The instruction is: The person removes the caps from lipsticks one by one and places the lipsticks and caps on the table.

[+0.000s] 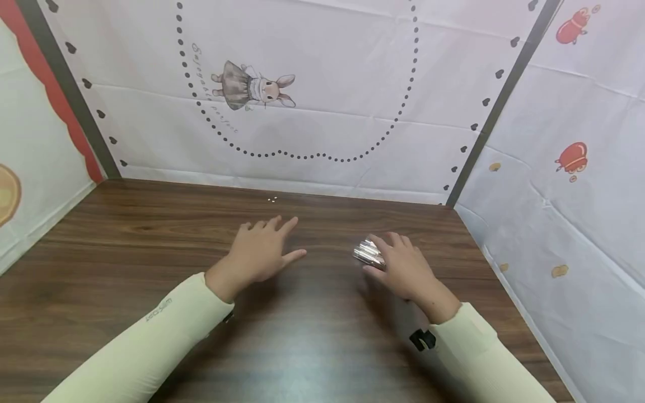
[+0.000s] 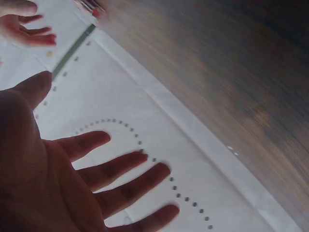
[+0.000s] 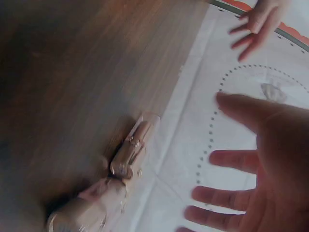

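Note:
My left hand hovers over the left-middle of the table with its fingers spread and nothing in it. In the left wrist view that same hand shows straight, parted fingers. Some shiny rose-gold tubes, like lipstick tubes, lie side by side at right of centre, partly covered by my right hand. The right wrist view shows glossy tubes on the wood, with the fingers of the right hand extended and apart from them.
Several tiny white bits lie near the back edge of the dark wooden table. White printed cloth hangs behind, and more cloth closes off the right side. A black strap piece sits under the right cuff.

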The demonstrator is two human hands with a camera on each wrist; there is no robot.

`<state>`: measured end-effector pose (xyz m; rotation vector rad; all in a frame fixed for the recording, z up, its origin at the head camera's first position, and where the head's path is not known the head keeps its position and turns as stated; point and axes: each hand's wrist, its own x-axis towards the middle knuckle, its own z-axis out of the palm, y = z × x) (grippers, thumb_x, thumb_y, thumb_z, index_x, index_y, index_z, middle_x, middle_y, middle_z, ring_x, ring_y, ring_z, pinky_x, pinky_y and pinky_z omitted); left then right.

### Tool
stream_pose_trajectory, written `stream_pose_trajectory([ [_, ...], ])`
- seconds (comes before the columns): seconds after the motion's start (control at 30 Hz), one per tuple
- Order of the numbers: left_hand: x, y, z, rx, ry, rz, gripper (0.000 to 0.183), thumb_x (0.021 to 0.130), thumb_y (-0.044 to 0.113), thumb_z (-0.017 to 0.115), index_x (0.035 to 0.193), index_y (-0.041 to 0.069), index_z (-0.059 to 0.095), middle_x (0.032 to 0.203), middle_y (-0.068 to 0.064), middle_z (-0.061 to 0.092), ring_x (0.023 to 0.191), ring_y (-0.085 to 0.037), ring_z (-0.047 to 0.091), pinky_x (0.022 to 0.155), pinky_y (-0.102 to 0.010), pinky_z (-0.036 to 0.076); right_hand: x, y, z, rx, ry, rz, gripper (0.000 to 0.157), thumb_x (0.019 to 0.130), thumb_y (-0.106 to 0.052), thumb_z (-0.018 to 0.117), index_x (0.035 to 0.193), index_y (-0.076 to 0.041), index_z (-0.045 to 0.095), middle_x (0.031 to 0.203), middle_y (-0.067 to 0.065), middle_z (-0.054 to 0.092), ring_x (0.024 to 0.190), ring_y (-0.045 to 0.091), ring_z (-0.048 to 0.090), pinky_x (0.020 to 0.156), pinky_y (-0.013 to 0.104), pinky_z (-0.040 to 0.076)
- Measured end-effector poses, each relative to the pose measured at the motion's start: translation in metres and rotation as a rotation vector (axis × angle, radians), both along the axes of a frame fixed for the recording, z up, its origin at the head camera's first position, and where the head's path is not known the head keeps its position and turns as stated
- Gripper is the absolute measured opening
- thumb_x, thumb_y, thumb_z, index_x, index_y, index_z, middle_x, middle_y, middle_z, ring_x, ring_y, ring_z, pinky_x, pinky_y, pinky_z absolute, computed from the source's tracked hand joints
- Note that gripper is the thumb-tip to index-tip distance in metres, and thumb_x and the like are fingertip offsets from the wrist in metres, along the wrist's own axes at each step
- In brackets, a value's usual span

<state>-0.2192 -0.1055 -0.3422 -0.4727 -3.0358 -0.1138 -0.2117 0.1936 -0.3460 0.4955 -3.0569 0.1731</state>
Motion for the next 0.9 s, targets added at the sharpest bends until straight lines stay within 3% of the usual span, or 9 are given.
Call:
stream_pose_trajectory([
  [0.1, 0.014, 0.003, -0.003, 0.003, 0.034, -0.035, 0.068, 0.097, 0.063, 0.048, 0.148, 0.017, 0.048, 0.14, -0.015, 0.059, 0.121, -0.037, 0.061, 0.096, -0.06, 0.048, 0.012, 0.014, -0.001, -0.009, 0.005, -0.027, 0.058, 0.091, -0.041, 0.072, 0.137, -0.01, 0.056, 0.128, 0.019, 0.059, 0.112, 0.036, 0.06, 0.087, 0.054, 0.052],
  [0.2, 0.027, 0.007, -0.006, 0.007, 0.055, -0.075, 0.058, 0.098, 0.057, 0.053, 0.138, 0.015, 0.059, 0.132, -0.012, 0.065, 0.114, -0.033, 0.067, 0.088, -0.055, 0.053, 0.02, 0.029, -0.005, -0.021, -0.013, -0.075, 0.042, 0.088, -0.032, 0.076, 0.12, -0.007, 0.063, 0.114, 0.016, 0.068, 0.094, 0.032, 0.067, 0.074, 0.05, 0.054],
  [0.4, 0.046, 0.01, -0.014, 0.015, 0.082, -0.125, 0.052, 0.096, 0.055, 0.057, 0.13, 0.016, 0.065, 0.121, -0.009, 0.071, 0.104, -0.028, 0.07, 0.079, -0.048, 0.056, 0.024, 0.045, -0.019, -0.034, -0.02, -0.11, 0.027, 0.085, -0.024, 0.079, 0.101, -0.006, 0.067, 0.087, 0.011, 0.071, 0.066, 0.021, 0.06, 0.058, 0.04, 0.048],
  [0.6, 0.056, 0.008, -0.02, 0.023, 0.112, -0.165, 0.046, 0.095, 0.052, 0.06, 0.125, 0.017, 0.067, 0.109, -0.004, 0.073, 0.091, -0.024, 0.072, 0.07, -0.043, 0.056, 0.024, 0.045, -0.029, -0.05, -0.052, -0.102, 0.025, 0.082, -0.019, 0.082, 0.099, -0.006, 0.067, 0.078, 0.005, 0.068, 0.061, 0.016, 0.056, 0.056, 0.035, 0.045],
  [0.77, 0.057, 0.008, -0.017, 0.035, 0.169, -0.181, 0.043, 0.094, 0.05, 0.064, 0.121, 0.016, 0.069, 0.102, -0.002, 0.074, 0.082, -0.023, 0.071, 0.064, -0.041, 0.055, 0.022, 0.044, -0.029, -0.054, -0.035, -0.072, 0.024, 0.08, -0.013, 0.082, 0.094, -0.006, 0.065, 0.072, 0.003, 0.063, 0.061, 0.017, 0.055, 0.056, 0.035, 0.045],
  [0.9, 0.056, 0.009, -0.015, 0.025, 0.169, -0.189, 0.044, 0.094, 0.05, 0.063, 0.122, 0.016, 0.069, 0.103, -0.003, 0.074, 0.082, -0.023, 0.071, 0.063, -0.04, 0.054, 0.017, 0.042, -0.025, -0.055, -0.022, -0.046, 0.023, 0.079, -0.011, 0.082, 0.092, -0.005, 0.064, 0.073, 0.004, 0.061, 0.062, 0.018, 0.055, 0.057, 0.035, 0.045],
])
